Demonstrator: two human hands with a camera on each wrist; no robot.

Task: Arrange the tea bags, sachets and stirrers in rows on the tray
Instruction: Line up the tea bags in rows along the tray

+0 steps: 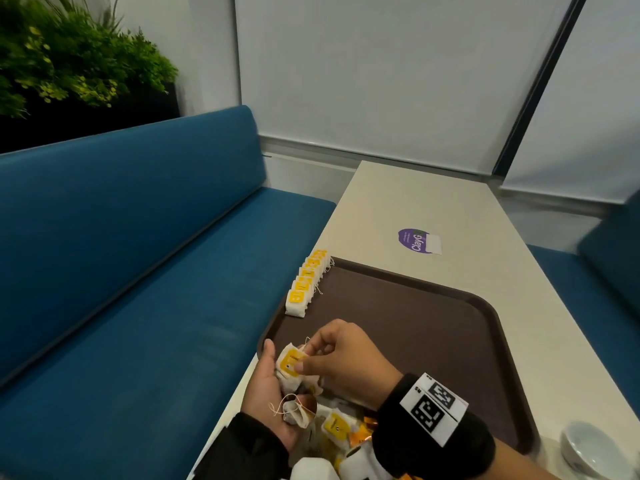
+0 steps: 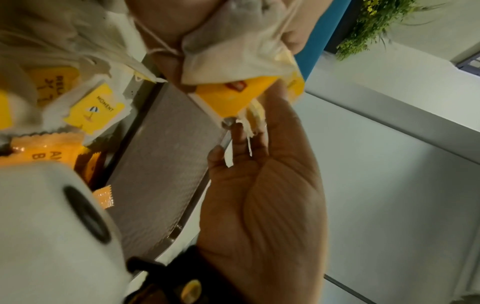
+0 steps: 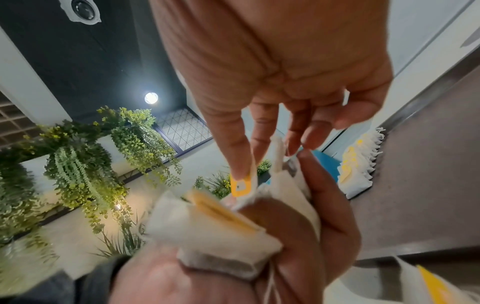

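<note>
Tea bags stand in one neat row along the far left edge of the brown tray, yellow tags facing up, the row running away from the person; the tray itself lies on a pale table, with a blue bench on the tray's left and a purple sticker on the table just beyond the tray's far edge; a white bowl sits off the tray's near right corner; a loose heap of bags and orange sachets lies at the tray's near edge; the left hand hovers over the tray's near left corner, palm up, fingers curled round a small bunch of tea bags with strings trailing; the right hand is right above that bunch, thumb and forefinger pinching the top tea bag by its yellow tag, the other fingers loosely spread.
</note>
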